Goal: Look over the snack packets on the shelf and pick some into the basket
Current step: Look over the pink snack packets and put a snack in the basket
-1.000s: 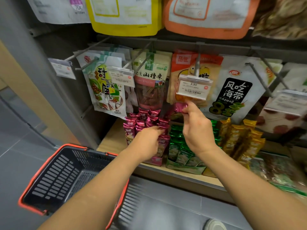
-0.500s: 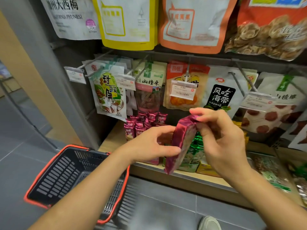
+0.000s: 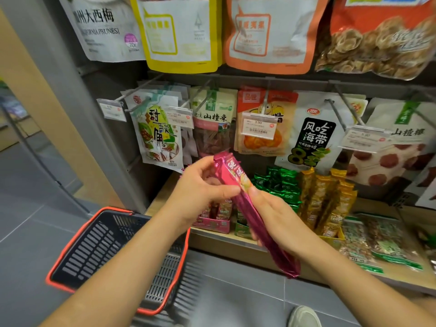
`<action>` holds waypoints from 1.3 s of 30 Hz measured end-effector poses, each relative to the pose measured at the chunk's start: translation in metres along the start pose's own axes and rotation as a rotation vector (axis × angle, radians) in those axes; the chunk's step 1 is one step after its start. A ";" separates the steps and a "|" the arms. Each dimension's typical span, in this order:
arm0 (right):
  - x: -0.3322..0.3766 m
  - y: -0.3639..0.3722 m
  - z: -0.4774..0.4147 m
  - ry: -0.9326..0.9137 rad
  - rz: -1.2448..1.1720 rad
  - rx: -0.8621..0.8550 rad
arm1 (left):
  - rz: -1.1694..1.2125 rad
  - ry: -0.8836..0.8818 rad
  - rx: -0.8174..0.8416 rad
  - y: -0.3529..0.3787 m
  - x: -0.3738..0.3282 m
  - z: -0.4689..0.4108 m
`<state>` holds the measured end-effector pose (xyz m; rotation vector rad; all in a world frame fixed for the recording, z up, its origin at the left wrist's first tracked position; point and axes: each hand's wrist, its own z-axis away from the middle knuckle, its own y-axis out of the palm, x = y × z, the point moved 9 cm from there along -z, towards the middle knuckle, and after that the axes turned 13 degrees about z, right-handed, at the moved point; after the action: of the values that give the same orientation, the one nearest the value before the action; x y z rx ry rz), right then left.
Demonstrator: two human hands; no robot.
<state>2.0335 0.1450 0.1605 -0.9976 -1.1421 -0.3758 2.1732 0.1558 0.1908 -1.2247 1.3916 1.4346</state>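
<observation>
- Left hand [image 3: 203, 185]: fingers curled, thumb pressed against upper part of pink packet [image 3: 233, 168], pinching it.
- Right hand [image 3: 276, 218]: thumb on packet front, fingers wrapped behind its middle.
- One pink packet, held tilted in front of shelf [image 3: 236, 246], above basket's right side; writing on it too blurred to read.
- One basket [image 3: 99, 246], dark with red rim, near left, under left forearm.
- More pink packets in box [image 3: 217, 215] on shelf; green packets [image 3: 280, 185] and yellow packets [image 3: 325, 199] to the right.
- Four price tags; one reads "3.90" [image 3: 258, 125].
- Hanging bags: "CALIFORNIA PRUNES" [image 3: 103, 27], "山楂条" [image 3: 213, 119], "风吃海带" [image 3: 315, 135].
</observation>
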 end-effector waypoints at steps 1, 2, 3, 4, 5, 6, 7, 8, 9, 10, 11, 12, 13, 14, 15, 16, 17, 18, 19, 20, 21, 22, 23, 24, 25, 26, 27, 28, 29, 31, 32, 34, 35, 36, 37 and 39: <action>-0.001 0.000 0.000 0.001 0.019 0.001 | 0.052 0.000 -0.021 -0.006 -0.002 -0.001; -0.001 0.000 0.000 -0.002 0.028 0.005 | 0.088 0.004 -0.027 -0.010 -0.003 -0.002; -0.001 0.000 0.000 -0.007 0.031 0.008 | 0.107 0.006 -0.022 -0.013 -0.004 -0.003; 0.000 0.000 0.000 -0.009 0.033 0.010 | 0.117 0.003 -0.006 -0.013 -0.004 -0.003; 0.000 0.000 0.000 -0.011 0.038 0.010 | 0.128 -0.005 0.012 -0.013 -0.003 -0.002; 0.000 0.000 -0.001 -0.014 0.043 0.009 | 0.145 -0.018 0.022 -0.012 -0.001 -0.002; 0.000 0.001 -0.001 -0.017 0.052 0.008 | 0.165 -0.035 0.017 -0.012 0.000 -0.002; 0.000 0.001 -0.001 -0.018 0.061 0.007 | 0.180 -0.049 0.001 -0.014 0.001 -0.002; -0.001 0.001 -0.001 -0.015 0.073 0.008 | 0.183 -0.057 -0.018 -0.015 0.001 -0.002; -0.001 0.001 -0.001 -0.010 0.085 0.009 | 0.173 -0.058 -0.034 -0.017 0.001 -0.002; -0.002 0.001 -0.001 -0.003 0.098 0.007 | 0.153 -0.055 -0.042 -0.017 0.001 -0.002; -0.003 0.000 -0.001 0.005 0.108 0.005 | 0.123 -0.047 -0.046 -0.017 0.000 -0.002; -0.005 0.000 -0.002 0.014 0.112 0.002 | 0.093 -0.037 -0.053 -0.017 0.000 -0.001; -0.006 -0.001 -0.002 0.022 0.116 -0.001 | 0.070 -0.020 -0.066 -0.017 -0.001 -0.001; -0.008 -0.001 -0.002 0.027 0.126 -0.003 | 0.057 0.000 -0.090 -0.018 -0.002 -0.001; -0.009 -0.002 -0.003 0.030 0.141 -0.004 | 0.048 0.028 -0.123 -0.021 -0.004 -0.002; -0.010 -0.002 -0.003 0.030 0.160 -0.007 | 0.038 0.054 -0.159 -0.024 -0.006 -0.002; -0.011 -0.003 -0.003 0.030 0.184 -0.013 | 0.023 0.073 -0.188 -0.027 -0.007 -0.002; -0.011 -0.004 -0.002 0.024 0.220 -0.023 | 0.013 0.077 -0.204 -0.028 -0.007 -0.002; -0.010 -0.006 -0.001 0.009 0.270 -0.042 | 0.014 0.071 -0.208 -0.029 -0.006 -0.002; -0.009 -0.007 -0.001 -0.010 0.332 -0.064 | 0.026 0.053 -0.206 -0.029 -0.005 -0.002; -0.007 -0.009 0.000 -0.027 0.395 -0.084 | 0.045 0.032 -0.199 -0.029 -0.002 -0.002; -0.007 -0.009 0.000 -0.039 0.454 -0.097 | 0.065 0.005 -0.188 -0.030 0.000 -0.001; -0.006 -0.009 0.000 -0.044 0.507 -0.105 | 0.086 -0.023 -0.169 -0.031 0.002 -0.002; -0.009 -0.013 0.003 -0.037 0.548 -0.120 | 0.107 -0.059 -0.135 -0.026 0.003 -0.003; -0.011 -0.014 0.004 -0.027 0.594 -0.135 | 0.136 -0.091 -0.103 -0.025 0.004 -0.003; -0.012 -0.014 0.005 -0.020 0.641 -0.150 | 0.174 -0.117 -0.075 -0.025 0.004 -0.002; -0.012 -0.014 0.005 -0.016 0.680 -0.170 | 0.191 -0.129 -0.052 -0.025 0.003 -0.002; -0.012 -0.014 0.006 -0.017 0.713 -0.188 | 0.159 -0.125 -0.040 -0.026 0.001 -0.001; -0.010 -0.012 0.006 -0.026 0.762 -0.206 | -0.004 -0.073 -0.048 -0.029 -0.002 -0.001; -0.009 -0.012 0.005 -0.031 0.763 -0.210 | -0.067 -0.041 -0.069 -0.031 -0.004 -0.002; -0.008 -0.011 0.003 -0.051 0.716 -0.213 | -0.118 -0.003 -0.127 -0.038 -0.008 -0.004; -0.007 -0.010 0.002 -0.070 0.691 -0.204 | -0.132 0.008 -0.159 -0.043 -0.010 -0.005; -0.006 -0.007 0.001 -0.089 0.665 -0.175 | -0.129 0.014 -0.196 -0.050 -0.012 -0.005; -0.007 -0.003 0.000 -0.106 0.627 -0.126 | -0.114 0.012 -0.236 -0.056 -0.013 -0.005; -0.009 0.007 -0.001 -0.137 0.513 -0.004 | -0.066 0.008 -0.313 -0.068 -0.014 -0.005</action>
<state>2.0357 0.1464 0.1493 -1.2891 -0.9616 0.1028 2.2429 0.1588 0.1879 -1.4587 1.1485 1.6455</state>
